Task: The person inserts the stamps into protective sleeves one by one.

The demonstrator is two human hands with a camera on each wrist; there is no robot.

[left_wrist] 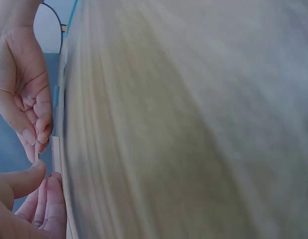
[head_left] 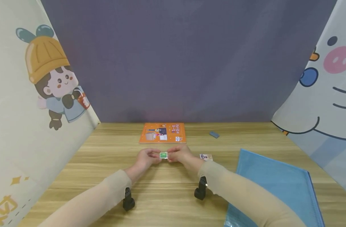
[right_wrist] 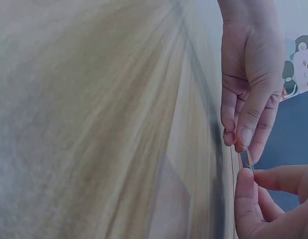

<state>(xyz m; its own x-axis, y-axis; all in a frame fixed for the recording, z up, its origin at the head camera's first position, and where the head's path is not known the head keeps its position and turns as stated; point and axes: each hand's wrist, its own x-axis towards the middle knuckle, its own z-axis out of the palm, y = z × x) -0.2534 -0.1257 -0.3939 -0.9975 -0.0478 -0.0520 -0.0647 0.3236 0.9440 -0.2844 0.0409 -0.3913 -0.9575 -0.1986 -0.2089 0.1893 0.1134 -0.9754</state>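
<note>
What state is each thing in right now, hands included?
Left hand: pinches one side of the small green card.
Right hand: pinches its other side.
Small green card: held between both hands, green face showing.
Orange book: closed, lying flat.
Picture card: lying flat.
Grey-blue block: lying loose.
Blue pouch: lying flat, partly hidden; open or closed, cannot tell.

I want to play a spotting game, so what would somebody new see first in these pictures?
In the head view, probably the big cartoon child on the left side and the pink snout on the right side. Next, perhaps the bright orange book lying near the back of the wooden table. Then the little green piece, pinched between the left grip and right grip, nearer than the book.
</note>
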